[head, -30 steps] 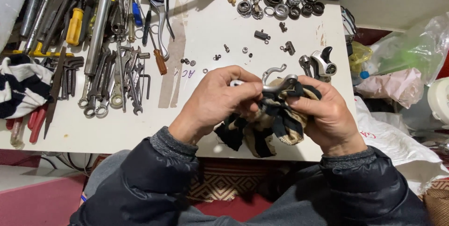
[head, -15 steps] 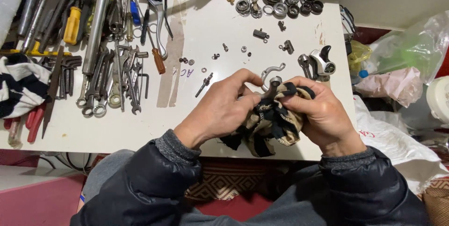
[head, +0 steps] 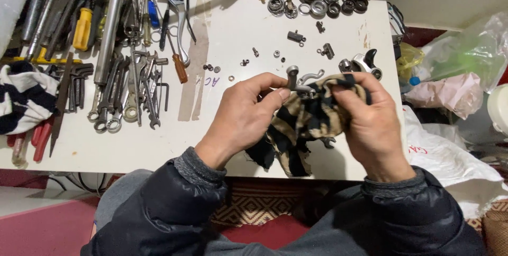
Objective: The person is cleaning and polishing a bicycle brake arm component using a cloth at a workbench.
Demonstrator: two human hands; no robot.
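Fingers of our left hand [head: 243,115] pinch a small metal part [head: 294,77] — hard, light, likely slippery — while our right hand [head: 368,115] bunches the soft striped rag [head: 301,123] around it, above the surface [head: 222,33].

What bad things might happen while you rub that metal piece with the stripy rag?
The small metal part, pinched only by the left hand, might slip and fall. The striped rag in the right hand hangs over the table edge and may snag. Loose nuts nearby might get knocked off.
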